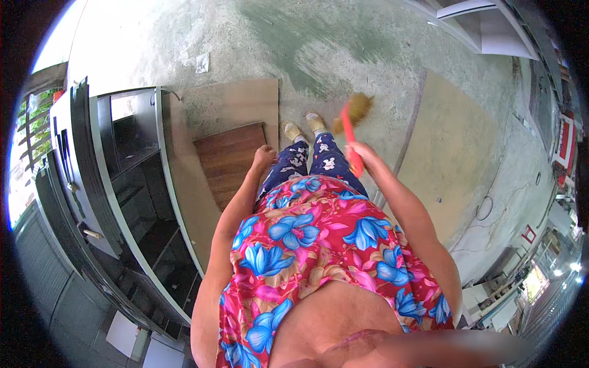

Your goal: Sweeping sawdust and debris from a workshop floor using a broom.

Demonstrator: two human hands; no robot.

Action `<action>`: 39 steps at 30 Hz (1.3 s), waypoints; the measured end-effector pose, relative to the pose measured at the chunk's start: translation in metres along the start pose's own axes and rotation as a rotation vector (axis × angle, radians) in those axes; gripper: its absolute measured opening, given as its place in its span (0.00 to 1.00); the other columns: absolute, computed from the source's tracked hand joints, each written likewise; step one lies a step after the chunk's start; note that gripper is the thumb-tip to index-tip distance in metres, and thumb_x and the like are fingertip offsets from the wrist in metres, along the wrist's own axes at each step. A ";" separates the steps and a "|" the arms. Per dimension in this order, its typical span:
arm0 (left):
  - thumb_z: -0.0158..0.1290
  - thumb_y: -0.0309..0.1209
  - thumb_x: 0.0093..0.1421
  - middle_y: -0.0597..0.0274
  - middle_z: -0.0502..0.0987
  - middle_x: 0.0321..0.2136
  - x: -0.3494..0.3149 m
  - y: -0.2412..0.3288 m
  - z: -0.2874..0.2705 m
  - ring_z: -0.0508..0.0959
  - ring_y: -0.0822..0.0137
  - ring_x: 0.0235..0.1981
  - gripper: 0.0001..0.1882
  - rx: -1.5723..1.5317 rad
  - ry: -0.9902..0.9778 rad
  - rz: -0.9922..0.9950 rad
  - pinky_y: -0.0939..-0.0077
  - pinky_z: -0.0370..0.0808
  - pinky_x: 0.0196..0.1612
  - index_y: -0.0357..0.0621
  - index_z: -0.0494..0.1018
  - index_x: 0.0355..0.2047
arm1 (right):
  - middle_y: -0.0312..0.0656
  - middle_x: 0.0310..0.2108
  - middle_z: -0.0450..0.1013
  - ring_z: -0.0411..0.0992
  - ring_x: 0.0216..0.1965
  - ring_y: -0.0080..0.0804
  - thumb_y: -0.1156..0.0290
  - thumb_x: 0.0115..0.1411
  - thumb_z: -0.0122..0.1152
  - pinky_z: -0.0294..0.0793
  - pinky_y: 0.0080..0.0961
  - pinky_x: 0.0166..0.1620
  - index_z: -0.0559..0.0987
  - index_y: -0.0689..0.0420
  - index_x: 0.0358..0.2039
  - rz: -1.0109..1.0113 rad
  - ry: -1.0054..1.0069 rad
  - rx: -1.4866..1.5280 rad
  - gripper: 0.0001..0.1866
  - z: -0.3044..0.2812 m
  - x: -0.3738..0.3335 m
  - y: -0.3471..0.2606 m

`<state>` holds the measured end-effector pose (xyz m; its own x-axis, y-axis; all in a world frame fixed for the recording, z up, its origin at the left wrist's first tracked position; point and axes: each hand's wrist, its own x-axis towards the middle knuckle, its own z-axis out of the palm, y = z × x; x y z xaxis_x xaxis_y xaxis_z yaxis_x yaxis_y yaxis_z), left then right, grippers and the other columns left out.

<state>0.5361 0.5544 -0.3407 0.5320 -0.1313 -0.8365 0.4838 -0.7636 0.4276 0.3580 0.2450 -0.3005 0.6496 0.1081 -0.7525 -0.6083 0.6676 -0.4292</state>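
Note:
My right hand is closed around the red handle of a broom. Its yellowish-brown bristle head points away from me, just over the concrete floor and right of my feet. The broom's head is slightly blurred. By my left thigh hangs my left hand, its fingers curled in and nothing visible in them. Below that hand lies a dark brown wood-look board on top of a larger tan sheet.
A dark open-shelved cabinet stands close on my left. Another tan sheet lies to my right. A small scrap rests on the concrete floor ahead. At the far right is a white cabinet frame; a cable loop lies nearer.

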 end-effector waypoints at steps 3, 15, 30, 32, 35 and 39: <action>0.46 0.29 0.48 0.55 0.73 0.23 -0.009 0.022 0.013 0.74 0.68 0.20 0.16 -0.004 -0.042 -0.009 0.78 0.69 0.18 0.35 0.66 0.37 | 0.33 0.12 0.61 0.61 0.12 0.23 0.63 0.52 0.46 0.61 0.19 0.17 0.66 0.55 0.13 -0.093 -0.106 -0.013 0.14 0.022 0.055 -0.022; 0.46 0.29 0.47 0.59 0.72 0.19 -0.009 -0.010 -0.010 0.72 0.71 0.16 0.13 -0.130 0.034 -0.041 0.81 0.68 0.16 0.35 0.67 0.34 | 0.32 0.13 0.60 0.60 0.10 0.19 0.74 0.49 0.49 0.63 0.18 0.12 0.62 0.57 0.39 -0.097 0.060 -0.186 0.15 0.027 -0.007 -0.039; 0.46 0.29 0.46 0.55 0.73 0.20 -0.008 -0.047 -0.002 0.73 0.68 0.17 0.16 0.088 0.018 0.007 0.79 0.70 0.18 0.33 0.67 0.36 | 0.32 0.12 0.62 0.58 0.11 0.18 0.74 0.50 0.48 0.60 0.17 0.14 0.67 0.57 0.30 0.123 -0.057 0.134 0.05 0.014 0.092 -0.027; 0.47 0.29 0.46 0.55 0.72 0.19 -0.004 -0.053 -0.003 0.73 0.68 0.16 0.17 0.130 -0.005 0.015 0.79 0.70 0.18 0.33 0.66 0.37 | 0.33 0.13 0.62 0.59 0.11 0.17 0.76 0.49 0.49 0.60 0.17 0.12 0.65 0.56 0.36 0.078 -0.034 0.044 0.12 0.016 0.077 -0.040; 0.48 0.30 0.48 0.54 0.73 0.22 -0.007 -0.047 -0.002 0.73 0.67 0.17 0.18 -0.102 0.023 -0.114 0.79 0.68 0.16 0.35 0.64 0.40 | 0.32 0.14 0.62 0.59 0.11 0.17 0.77 0.48 0.50 0.60 0.17 0.12 0.63 0.56 0.43 -0.098 0.065 -0.218 0.19 0.002 0.045 -0.043; 0.48 0.29 0.48 0.56 0.73 0.23 -0.007 -0.060 -0.013 0.74 0.67 0.18 0.16 -0.071 0.076 -0.117 0.79 0.69 0.16 0.37 0.66 0.38 | 0.38 0.14 0.64 0.63 0.11 0.23 0.76 0.43 0.49 0.63 0.21 0.13 0.64 0.56 0.44 -0.329 0.426 -0.682 0.23 -0.036 -0.001 -0.030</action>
<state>0.5124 0.6099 -0.3559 0.5189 0.0067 -0.8548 0.5922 -0.7240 0.3538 0.3595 0.1983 -0.3046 0.6974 -0.3885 -0.6022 -0.6490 0.0142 -0.7607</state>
